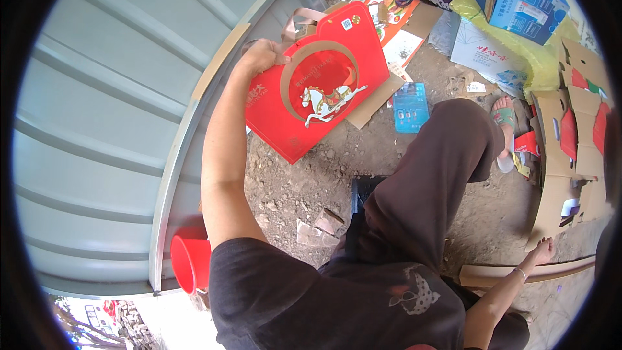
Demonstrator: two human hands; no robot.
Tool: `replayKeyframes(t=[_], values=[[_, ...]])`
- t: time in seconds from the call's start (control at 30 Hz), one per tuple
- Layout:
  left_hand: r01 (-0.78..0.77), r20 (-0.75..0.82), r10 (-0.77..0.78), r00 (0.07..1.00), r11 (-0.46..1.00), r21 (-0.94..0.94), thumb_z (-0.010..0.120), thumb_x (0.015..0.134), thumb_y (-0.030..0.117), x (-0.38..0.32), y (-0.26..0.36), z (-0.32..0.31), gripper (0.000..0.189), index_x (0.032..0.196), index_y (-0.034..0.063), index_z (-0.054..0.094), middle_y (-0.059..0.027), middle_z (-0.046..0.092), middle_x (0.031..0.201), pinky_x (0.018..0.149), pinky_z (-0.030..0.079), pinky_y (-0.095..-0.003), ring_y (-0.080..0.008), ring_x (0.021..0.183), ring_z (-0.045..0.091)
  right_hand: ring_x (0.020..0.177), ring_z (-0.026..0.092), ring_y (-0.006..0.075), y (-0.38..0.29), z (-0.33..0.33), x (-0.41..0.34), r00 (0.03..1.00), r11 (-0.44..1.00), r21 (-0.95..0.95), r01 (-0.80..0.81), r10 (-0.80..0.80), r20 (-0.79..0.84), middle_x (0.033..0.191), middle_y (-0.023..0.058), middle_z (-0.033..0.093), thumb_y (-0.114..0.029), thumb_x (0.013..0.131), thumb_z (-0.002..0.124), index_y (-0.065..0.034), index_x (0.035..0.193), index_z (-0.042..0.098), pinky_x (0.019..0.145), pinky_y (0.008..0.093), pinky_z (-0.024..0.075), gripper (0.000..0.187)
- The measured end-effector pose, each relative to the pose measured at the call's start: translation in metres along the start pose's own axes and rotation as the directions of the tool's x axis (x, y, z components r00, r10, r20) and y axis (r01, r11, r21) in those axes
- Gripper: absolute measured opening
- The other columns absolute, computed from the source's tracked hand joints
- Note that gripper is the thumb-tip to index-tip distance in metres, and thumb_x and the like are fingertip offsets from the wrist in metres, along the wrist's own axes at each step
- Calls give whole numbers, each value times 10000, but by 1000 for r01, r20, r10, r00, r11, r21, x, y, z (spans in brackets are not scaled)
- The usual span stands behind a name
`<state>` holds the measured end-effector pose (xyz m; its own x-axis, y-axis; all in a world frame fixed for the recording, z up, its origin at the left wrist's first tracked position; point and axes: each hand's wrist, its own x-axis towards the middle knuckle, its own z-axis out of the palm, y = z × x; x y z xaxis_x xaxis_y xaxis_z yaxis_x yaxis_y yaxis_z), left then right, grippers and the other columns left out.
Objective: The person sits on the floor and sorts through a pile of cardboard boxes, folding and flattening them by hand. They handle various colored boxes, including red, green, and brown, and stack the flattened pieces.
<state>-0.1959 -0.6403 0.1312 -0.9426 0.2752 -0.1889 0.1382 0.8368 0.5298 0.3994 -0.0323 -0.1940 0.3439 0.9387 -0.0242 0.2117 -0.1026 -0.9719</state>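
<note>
My left hand grips the upper left edge of a red gift box, thumb on its front. The box is tilted, with a round cut-out framing a white horse figure and a pale ribbon handle at its top. At the lower right, my right hand has curled fingers at the lower corner of a flattened brown cardboard sheet. Whether it pinches that corner is unclear. A long cardboard strip lies below my right wrist.
A corrugated metal panel rises on the left, with a red bucket near its base. Broken brick pieces and a blue printed sheet lie on the dirt. A blue carton and yellow plastic sheeting are upper right.
</note>
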Motion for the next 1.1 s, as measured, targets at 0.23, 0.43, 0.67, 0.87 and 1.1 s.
replayKeyframes(t=[0.23, 0.43, 0.67, 0.87, 1.1], values=[[35, 68, -27, 997, 992, -119, 610, 819, 66, 9, -15, 15, 149, 930, -24, 650, -78, 657, 812, 657, 503, -301, -150, 723, 616, 804, 625, 175, -2, -1, -4, 999, 999, -33, -36, 36, 14, 937, 91, 632, -39, 836, 516, 1, 965, 634, 689, 273, 519, 179], [2, 228, 41, 973, 983, -183, 633, 772, 70, -10, -2, 1, 181, 930, -18, 630, -68, 650, 810, 661, 492, -290, -140, 724, 606, 800, 627, 176, -2, -2, -8, 998, 997, -59, -49, 51, 25, 957, 93, 632, -32, 831, 500, 5, 990, 635, 682, 267, 518, 212], [-252, 113, 227, 967, 832, 494, 720, 632, 161, -76, 38, 24, 372, 952, 26, 585, -177, 636, 815, 710, 490, -381, -290, 795, 630, 733, 606, 176, 4, -2, -14, 998, 997, -74, -10, 15, 67, 918, 99, 628, -21, 828, 508, 31, 1012, 609, 630, 270, 505, 217], [-357, 58, 405, 912, 717, 599, 768, 615, 188, -133, 47, 65, 584, 1110, 44, 492, -203, 615, 948, 796, 468, -416, -337, 931, 587, 751, 609, 189, 6, 0, -11, 999, 998, -50, -24, 27, 48, 900, 101, 628, -21, 819, 519, 28, 974, 614, 638, 290, 511, 188], [-400, -19, 488, 872, 734, 549, 763, 620, 177, -174, 47, 95, 593, 1121, 66, 464, -122, 572, 968, 771, 462, -396, -320, 917, 569, 809, 616, 212, 1, -7, -18, 998, 996, -89, -6, 12, 68, 945, 116, 623, -35, 832, 506, 20, 1005, 613, 696, 299, 524, 211]])
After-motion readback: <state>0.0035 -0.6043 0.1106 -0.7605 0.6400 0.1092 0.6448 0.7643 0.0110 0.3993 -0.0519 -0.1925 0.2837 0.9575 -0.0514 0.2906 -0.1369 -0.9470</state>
